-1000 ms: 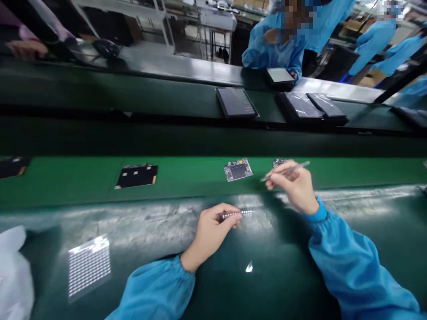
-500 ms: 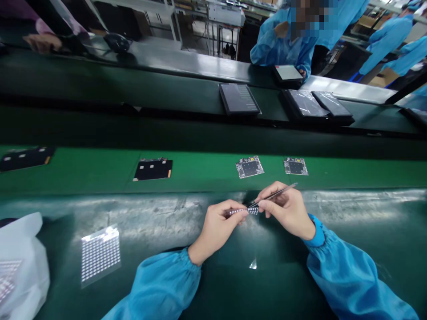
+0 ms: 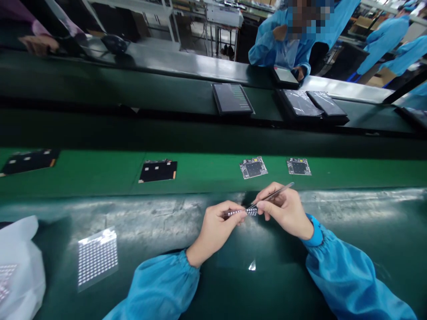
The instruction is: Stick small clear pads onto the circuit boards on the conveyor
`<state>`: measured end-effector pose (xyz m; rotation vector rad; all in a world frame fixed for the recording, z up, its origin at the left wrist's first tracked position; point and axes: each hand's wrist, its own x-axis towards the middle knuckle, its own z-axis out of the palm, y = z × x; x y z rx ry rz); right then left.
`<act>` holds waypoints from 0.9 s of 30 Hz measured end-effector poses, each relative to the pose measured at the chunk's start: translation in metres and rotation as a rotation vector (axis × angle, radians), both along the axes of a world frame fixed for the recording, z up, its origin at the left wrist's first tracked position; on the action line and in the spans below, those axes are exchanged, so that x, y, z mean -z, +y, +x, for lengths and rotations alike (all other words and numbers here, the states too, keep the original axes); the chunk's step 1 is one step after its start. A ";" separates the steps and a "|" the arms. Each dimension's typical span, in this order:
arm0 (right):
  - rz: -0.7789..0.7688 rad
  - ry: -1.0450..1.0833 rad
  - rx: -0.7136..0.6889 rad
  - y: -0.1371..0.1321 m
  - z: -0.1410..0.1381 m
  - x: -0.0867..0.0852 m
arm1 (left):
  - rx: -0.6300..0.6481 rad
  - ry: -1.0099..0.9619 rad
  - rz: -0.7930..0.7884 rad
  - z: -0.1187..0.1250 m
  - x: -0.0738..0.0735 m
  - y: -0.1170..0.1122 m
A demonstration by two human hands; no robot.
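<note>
My left hand (image 3: 215, 226) pinches a narrow strip of small silvery parts (image 3: 245, 212) just above the dark green mat. My right hand (image 3: 288, 209) grips metal tweezers (image 3: 271, 194), their tips touching the strip's right end. On the bright green belt (image 3: 100, 175) beyond my hands lie two small circuit boards (image 3: 253, 167) (image 3: 299, 166), and further left two black panels (image 3: 158, 170) (image 3: 30, 160).
A clear sheet with a grid of small parts (image 3: 98, 257) lies on the mat at left, beside a white plastic bag (image 3: 18, 266). A small shiny scrap (image 3: 252, 265) lies between my forearms. Tablets (image 3: 232, 98) (image 3: 312, 104) rest on the far bench, where people in blue coats (image 3: 287, 40) work.
My right hand came back from over the belt and brought the tweezer tips to the strip in my left hand. The boards and panels on the belt drifted to the right.
</note>
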<state>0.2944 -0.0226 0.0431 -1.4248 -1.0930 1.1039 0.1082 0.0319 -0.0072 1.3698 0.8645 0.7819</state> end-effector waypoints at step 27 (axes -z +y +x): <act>-0.009 0.003 -0.022 -0.002 0.003 0.005 | -0.003 0.004 -0.018 0.000 0.001 0.000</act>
